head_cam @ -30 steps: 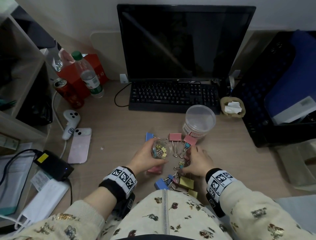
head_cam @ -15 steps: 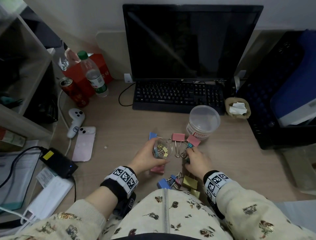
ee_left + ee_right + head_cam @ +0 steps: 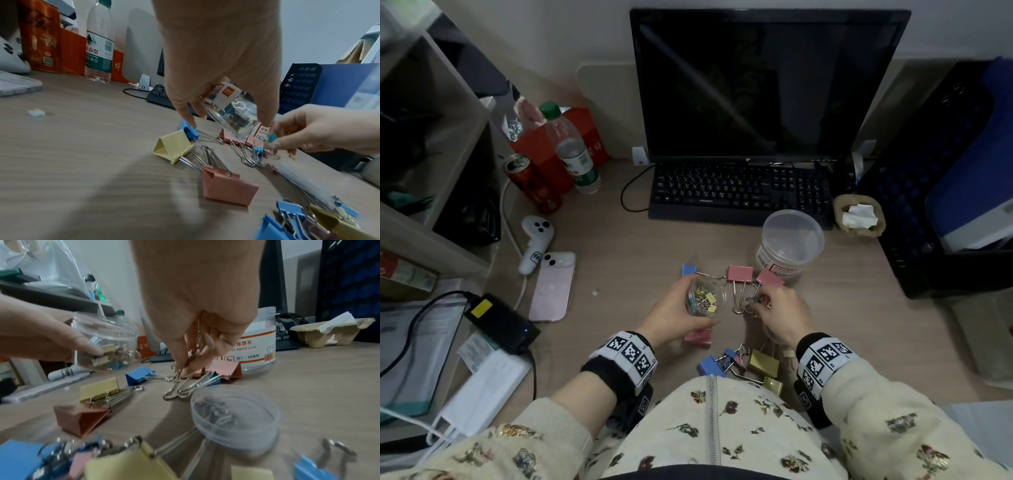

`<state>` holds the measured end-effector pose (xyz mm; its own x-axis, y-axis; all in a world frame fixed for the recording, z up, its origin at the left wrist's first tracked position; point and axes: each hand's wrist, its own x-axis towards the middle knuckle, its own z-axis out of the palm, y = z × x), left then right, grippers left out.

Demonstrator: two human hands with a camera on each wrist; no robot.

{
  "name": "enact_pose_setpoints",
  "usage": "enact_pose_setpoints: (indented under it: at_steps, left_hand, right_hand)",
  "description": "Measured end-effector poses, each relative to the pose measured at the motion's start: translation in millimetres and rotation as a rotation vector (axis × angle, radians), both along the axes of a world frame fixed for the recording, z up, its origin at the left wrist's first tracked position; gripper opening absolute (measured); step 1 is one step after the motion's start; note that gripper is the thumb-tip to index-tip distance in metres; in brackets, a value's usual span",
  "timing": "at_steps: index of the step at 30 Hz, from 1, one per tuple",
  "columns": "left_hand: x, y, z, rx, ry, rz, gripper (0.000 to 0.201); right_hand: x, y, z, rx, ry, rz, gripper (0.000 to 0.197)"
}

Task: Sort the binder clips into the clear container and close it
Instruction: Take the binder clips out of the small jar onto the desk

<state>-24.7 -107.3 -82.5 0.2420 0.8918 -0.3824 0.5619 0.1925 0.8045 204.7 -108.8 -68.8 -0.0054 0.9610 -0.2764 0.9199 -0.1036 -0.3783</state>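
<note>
My left hand (image 3: 678, 317) grips a small clear container (image 3: 705, 298) partly filled with small coloured binder clips, tilted above the desk. My right hand (image 3: 777, 311) sits just right of it and pinches a small teal clip (image 3: 272, 138) at its fingertips, close to the container (image 3: 232, 116). Large clips lie around: two pink ones (image 3: 739, 274), a blue one (image 3: 689, 269), a yellow one (image 3: 172, 146), a pink one (image 3: 228, 186) under my left hand, and a heap (image 3: 739, 363) near my body. The clear lid (image 3: 234, 415) lies on the desk under my right wrist.
A larger lidded clear tub (image 3: 789, 245) stands behind the pink clips, before the keyboard (image 3: 739, 192) and monitor. A pink phone (image 3: 551, 287), a white controller, a can and a bottle (image 3: 573, 154) are at the left. A black file rack (image 3: 945, 178) is at the right.
My right hand has crept a little forward towards the pink clips and now pinches the small teal clip. My left hand keeps the container in the same place.
</note>
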Motion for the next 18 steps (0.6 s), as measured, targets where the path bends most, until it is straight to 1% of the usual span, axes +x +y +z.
enact_pose_setpoints:
  at_steps: [2, 3, 6, 9, 13, 14, 18]
  left_hand:
    - [0.1, 0.1, -1.8, -0.002, 0.002, 0.005, 0.083]
    - [0.1, 0.4, -3.0, 0.002, -0.002, 0.005, 0.082]
    - [2.1, 0.5, -4.5, 0.019, -0.008, 0.007, 0.088]
    - [5.2, 1.0, -2.9, 0.021, -0.027, -0.004, 0.085]
    - [3.5, 1.5, -4.8, 0.015, -0.065, 0.01, 0.083]
    - [2.9, 1.8, -5.4, 0.009, -0.069, 0.015, 0.085]
    - [0.8, 3.7, -8.5, -0.003, -0.063, 0.034, 0.096]
  right_hand:
    - [-1.7, 2.6, 4.8, 0.05, 0.149, -0.043, 0.018]
    - [-4.0, 4.0, 8.1, 0.07, 0.237, -0.054, 0.02]
    - [-16.1, 7.7, 19.6, 0.133, 0.419, -0.027, 0.023]
    - [-30.1, 10.1, 30.5, 0.156, 0.518, 0.058, 0.023]
    - [-41.4, 11.5, 38.4, 0.08, 0.547, 0.205, 0.029]
    - [-40.6, 12.0, 39.6, 0.077, 0.572, 0.208, 0.028]
    - [-29.4, 17.4, 44.8, 0.076, 0.721, 0.121, 0.023]
